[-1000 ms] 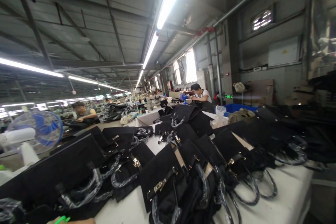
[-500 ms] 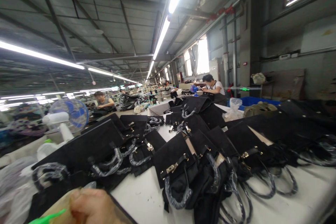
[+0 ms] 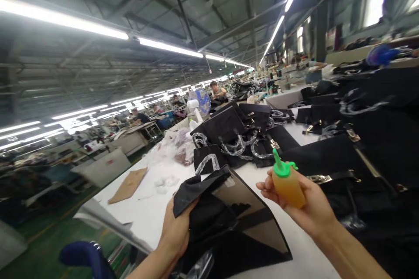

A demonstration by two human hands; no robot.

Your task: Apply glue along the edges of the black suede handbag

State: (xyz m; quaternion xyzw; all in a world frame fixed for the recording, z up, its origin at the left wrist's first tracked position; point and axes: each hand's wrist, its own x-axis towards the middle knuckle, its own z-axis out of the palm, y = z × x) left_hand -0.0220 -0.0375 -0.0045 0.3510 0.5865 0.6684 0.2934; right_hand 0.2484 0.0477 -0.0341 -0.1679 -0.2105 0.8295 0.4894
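Observation:
My right hand (image 3: 304, 200) is wrapped round a squeeze bottle (image 3: 288, 187) of amber liquid, its green nozzle pointing up. My left hand (image 3: 178, 226) grips the edge of a black handbag (image 3: 212, 226) with its fingers hidden behind the fabric. The bag lies opened on the white table (image 3: 140, 213), with a brown panel (image 3: 242, 196) showing inside. A plastic-wrapped handle (image 3: 201, 266) hangs at its near side. The bottle is held apart from the bag, to its right.
Black handbags with wrapped handles (image 3: 238, 146) and gold clasps crowd the table's back and right. Clear plastic bags (image 3: 176, 144) and a brown board (image 3: 129, 185) lie on the left. A fan (image 3: 198, 102) stands behind. A blue chair (image 3: 81, 259) is at lower left. Other people sit further off.
The view has swung left. The hand with the green-nozzled bottle, low at the left edge before, is now raised on the right. My left hand and the opened bag have come into view.

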